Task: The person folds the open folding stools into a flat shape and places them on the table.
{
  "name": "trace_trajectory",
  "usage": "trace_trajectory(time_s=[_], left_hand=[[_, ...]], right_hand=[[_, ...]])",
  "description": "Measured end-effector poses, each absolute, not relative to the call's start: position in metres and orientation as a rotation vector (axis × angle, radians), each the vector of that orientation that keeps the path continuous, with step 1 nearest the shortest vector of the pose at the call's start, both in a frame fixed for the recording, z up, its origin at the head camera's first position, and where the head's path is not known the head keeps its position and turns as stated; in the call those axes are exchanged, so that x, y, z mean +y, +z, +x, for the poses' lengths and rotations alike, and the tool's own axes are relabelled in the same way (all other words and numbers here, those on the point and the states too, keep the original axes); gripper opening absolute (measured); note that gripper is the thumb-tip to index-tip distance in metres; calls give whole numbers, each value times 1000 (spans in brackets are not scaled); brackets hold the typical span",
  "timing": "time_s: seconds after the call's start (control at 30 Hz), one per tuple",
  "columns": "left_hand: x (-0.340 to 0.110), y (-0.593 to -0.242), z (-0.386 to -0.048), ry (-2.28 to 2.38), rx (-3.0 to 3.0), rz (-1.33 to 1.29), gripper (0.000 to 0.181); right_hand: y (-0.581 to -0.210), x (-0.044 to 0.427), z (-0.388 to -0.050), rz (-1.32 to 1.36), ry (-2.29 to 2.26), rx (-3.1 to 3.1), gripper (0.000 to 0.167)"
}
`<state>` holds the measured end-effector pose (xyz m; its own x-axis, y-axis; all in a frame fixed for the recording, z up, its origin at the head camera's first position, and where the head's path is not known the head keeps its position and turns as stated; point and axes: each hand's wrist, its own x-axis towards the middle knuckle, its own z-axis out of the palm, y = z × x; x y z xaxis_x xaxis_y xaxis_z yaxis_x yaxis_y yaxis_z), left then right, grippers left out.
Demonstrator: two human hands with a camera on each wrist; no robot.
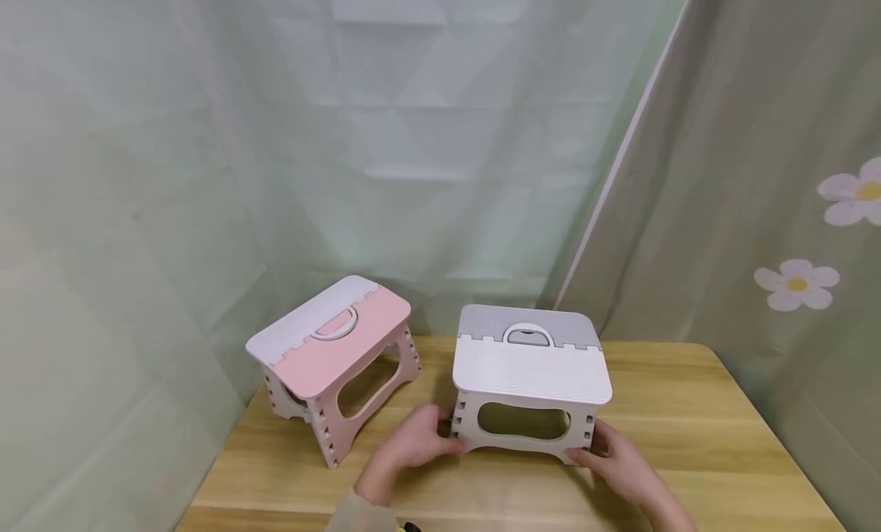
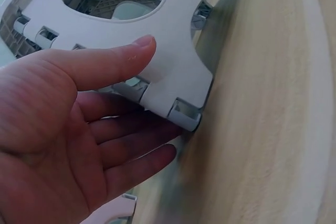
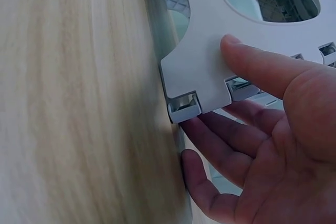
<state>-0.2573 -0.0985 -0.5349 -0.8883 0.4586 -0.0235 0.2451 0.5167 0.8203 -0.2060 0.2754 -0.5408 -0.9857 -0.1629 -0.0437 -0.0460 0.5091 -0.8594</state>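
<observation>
Head view: grey-and-white stool (image 1: 530, 371) gripped low at front legs (image 2: 178, 61) by left hand (image 1: 418, 439) and right hand (image 1: 619, 463); likely light, stiff, slick plastic, best held by both legs.

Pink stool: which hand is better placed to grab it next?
Left, most likely. The left hand holds the gray-and-white stool on the side facing the pink stool. The right hand holds the opposite side, farther away, with the gray-and-white stool between.
</observation>
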Motion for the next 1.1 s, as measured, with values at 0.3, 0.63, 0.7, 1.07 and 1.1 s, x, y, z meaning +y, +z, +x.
trace_trajectory(time_s=[0.3,0.63,0.7,1.07,1.1], left_hand=[[-95,-538,-252,1335,2560,564,32],[-93,-541,-252,1342,2591,540,30],[-93,-543,-252,1346,2600,534,29],[-95,-544,-257,1351,2565,585,22],[-95,-544,-258,1350,2562,587,22]], right_hand=[[-544,274,-207,-167,-1464,2648,66],[-545,275,-205,-87,-1452,2654,64],[-546,275,-206,-81,-1453,2657,63],[-547,276,-206,-54,-1439,2684,62],[-547,276,-206,-45,-1438,2687,62]])
